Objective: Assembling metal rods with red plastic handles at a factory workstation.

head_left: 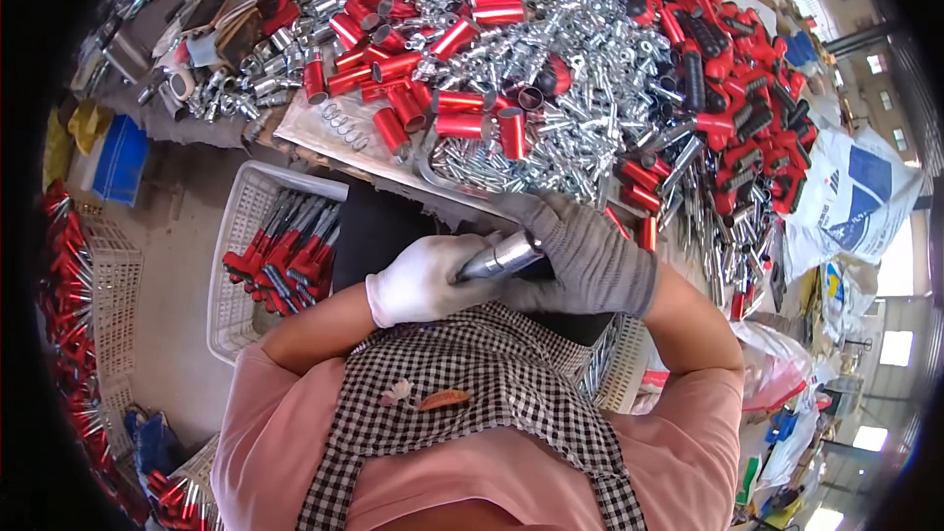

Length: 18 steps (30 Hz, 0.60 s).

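Both hands meet close to the chest, just over a checked apron (472, 374); the left hand (423, 280), in a white glove, is curled tight around the near end of a shiny metal tube (501, 256); the right hand (585, 256), in a grey glove, wraps over the tube's far end, fingers closed on it; the tube lies tilted, its right end higher, between the two palms, touching both. Beyond the hands the desk (324, 138) carries a heap of silver parts (551, 98) with red tubes (462, 49) scattered over and around it; red and black grips (747, 108) pile up at the right side. Left of the hands, below the desk edge, a white basket (236, 236) holds red-handled tools (285, 256); a blue bin (120, 159) sits on the floor further left.
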Each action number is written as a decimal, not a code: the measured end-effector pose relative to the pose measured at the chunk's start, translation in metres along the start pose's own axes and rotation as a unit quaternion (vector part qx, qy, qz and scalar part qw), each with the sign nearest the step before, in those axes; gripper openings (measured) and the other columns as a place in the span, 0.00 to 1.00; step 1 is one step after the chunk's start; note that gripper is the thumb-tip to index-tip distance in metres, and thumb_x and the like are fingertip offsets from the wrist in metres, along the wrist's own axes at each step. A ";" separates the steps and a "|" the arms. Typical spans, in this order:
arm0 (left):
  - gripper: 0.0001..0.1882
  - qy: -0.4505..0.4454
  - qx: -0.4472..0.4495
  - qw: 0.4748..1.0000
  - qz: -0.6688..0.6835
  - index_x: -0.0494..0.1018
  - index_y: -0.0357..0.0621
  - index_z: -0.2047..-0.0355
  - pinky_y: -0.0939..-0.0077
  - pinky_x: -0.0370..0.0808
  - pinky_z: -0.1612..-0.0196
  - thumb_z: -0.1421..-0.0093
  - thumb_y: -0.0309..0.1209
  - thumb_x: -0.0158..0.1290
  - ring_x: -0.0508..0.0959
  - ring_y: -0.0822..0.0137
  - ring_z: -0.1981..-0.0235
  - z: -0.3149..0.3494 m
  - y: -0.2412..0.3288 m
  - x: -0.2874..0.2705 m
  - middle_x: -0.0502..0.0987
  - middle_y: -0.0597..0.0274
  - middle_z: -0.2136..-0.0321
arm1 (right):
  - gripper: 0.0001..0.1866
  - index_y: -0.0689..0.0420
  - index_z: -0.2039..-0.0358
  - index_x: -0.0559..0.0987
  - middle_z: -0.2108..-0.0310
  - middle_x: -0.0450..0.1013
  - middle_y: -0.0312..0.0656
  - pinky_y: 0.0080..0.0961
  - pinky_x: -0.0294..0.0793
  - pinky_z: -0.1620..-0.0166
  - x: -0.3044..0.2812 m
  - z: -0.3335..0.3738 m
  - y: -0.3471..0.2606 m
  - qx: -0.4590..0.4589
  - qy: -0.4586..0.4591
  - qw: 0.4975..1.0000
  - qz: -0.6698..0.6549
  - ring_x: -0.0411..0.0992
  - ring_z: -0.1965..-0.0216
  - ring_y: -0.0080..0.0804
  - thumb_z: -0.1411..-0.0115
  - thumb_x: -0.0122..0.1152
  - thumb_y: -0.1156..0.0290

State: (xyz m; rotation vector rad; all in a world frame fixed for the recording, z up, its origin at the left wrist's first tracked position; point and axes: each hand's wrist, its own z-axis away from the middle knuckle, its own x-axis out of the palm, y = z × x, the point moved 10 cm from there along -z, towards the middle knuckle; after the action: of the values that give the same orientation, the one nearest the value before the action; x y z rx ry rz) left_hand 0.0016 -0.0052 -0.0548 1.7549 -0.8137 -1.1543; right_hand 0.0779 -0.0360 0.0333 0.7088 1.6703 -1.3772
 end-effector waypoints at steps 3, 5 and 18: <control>0.17 0.016 -0.002 1.000 0.008 0.75 0.38 0.63 0.59 0.75 0.68 0.46 0.37 0.63 0.79 0.48 0.73 0.002 0.004 0.004 0.76 0.47 0.75 | 0.46 0.56 0.36 0.62 0.50 0.70 0.56 0.44 0.76 0.53 -0.021 0.015 -0.019 -0.116 0.107 0.986 0.059 0.76 0.57 0.53 0.54 0.75 0.61; 0.17 0.013 -0.005 1.000 0.008 0.75 0.38 0.63 0.60 0.76 0.68 0.46 0.37 0.63 0.79 0.49 0.73 0.001 0.008 0.008 0.77 0.47 0.75 | 0.44 0.55 0.38 0.66 0.55 0.73 0.52 0.43 0.74 0.51 -0.015 0.031 -0.013 -0.135 0.135 0.982 0.015 0.76 0.57 0.51 0.55 0.75 0.62; 0.18 -0.001 -0.004 0.999 -0.041 0.76 0.39 0.60 0.62 0.76 0.65 0.51 0.31 0.63 0.80 0.51 0.70 0.007 0.011 0.018 0.78 0.50 0.72 | 0.40 0.59 0.40 0.69 0.57 0.78 0.50 0.35 0.78 0.57 -0.014 0.041 -0.020 -0.172 0.144 0.973 0.047 0.79 0.60 0.46 0.50 0.72 0.53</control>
State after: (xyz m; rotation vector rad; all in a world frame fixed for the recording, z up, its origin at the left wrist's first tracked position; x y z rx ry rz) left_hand 0.0009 -0.0269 -0.0531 1.7953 -0.7428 -1.2106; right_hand 0.0778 -0.0789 0.0533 0.7979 2.0114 -0.9158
